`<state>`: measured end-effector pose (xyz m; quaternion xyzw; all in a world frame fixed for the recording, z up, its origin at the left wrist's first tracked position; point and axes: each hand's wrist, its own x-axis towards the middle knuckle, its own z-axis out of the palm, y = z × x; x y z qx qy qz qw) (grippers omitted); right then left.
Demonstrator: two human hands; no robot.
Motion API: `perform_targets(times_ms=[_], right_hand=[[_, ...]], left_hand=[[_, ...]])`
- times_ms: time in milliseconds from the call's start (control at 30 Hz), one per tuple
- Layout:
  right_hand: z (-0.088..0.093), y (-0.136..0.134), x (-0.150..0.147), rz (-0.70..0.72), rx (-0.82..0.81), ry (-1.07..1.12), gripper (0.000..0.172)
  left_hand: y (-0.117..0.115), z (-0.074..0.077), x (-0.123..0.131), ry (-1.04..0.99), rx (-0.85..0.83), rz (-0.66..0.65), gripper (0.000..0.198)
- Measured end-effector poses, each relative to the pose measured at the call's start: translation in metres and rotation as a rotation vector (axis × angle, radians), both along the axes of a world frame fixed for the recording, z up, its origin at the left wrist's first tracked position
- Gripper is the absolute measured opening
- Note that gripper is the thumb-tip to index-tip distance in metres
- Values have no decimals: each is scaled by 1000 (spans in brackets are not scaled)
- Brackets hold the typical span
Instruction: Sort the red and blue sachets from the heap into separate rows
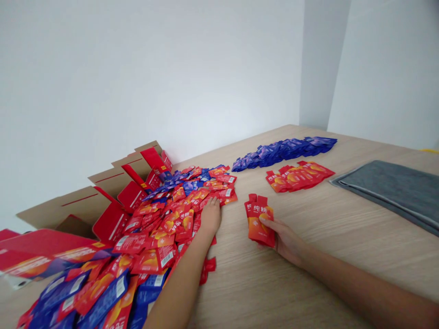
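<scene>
My right hand (283,237) holds a small stack of red-orange sachets (261,224) upright over the table, thumb across the front one. Their printed fronts face me, and the edges are fanned slightly. My left hand (210,214) reaches into the right side of a large loose pile of red sachets (185,221) mixed with blue ones. Its fingers are bent down and close together on a red sachet; the fingertips are partly hidden. Beyond my right hand lies an overlapping row of red sachets (298,177). Behind that runs a longer row of blue-purple sachets (284,152).
Open red cartons with brown cardboard flaps (68,205) line the left side of the pile, by the white wall. A dark grey folded pouch or mat (391,192) lies at the right of the wooden table (236,283).
</scene>
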<state>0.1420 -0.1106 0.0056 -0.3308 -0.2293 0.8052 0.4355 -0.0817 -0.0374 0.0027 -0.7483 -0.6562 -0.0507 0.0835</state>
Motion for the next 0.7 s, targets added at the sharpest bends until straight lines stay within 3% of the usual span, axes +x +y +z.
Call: perform_targets(times_ms=[100,167,300,400,500,600,700], right_hand=[[-2,1,0,-18,-10,32,12],[-3,2,0,-21,-20,51,11],[-4,4,3,41,-26,74,13],[-2,1,4,93,7,117,19],[1,-5,1,143,79,145,24],[2,-6,-1,111,104,149,24],[0,2,1,-22,120,119,21]], left_hand=[[-18,8,-2,9,66,-138,34],[-31,16,-3,-93,161,-193,29],[-50,36,-2,-535,382,-140,23],[-59,43,9,-879,404,-67,22],[-66,34,30,-1254,330,-14,21],[-74,13,54,-1679,199,34,22],[-82,-2,71,-1766,-48,-2,28]])
